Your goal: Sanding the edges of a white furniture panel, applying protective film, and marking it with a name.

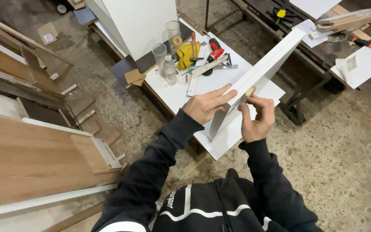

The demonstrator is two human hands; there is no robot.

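A white panel (258,71), judged stiff, fairly light and smooth-faced, is stood on edge on the worktop (172,92), steadied by the left hand (205,105) with fingers spread flat, while a small wooden block (250,91) is pinched against its edge by the right hand (258,118).
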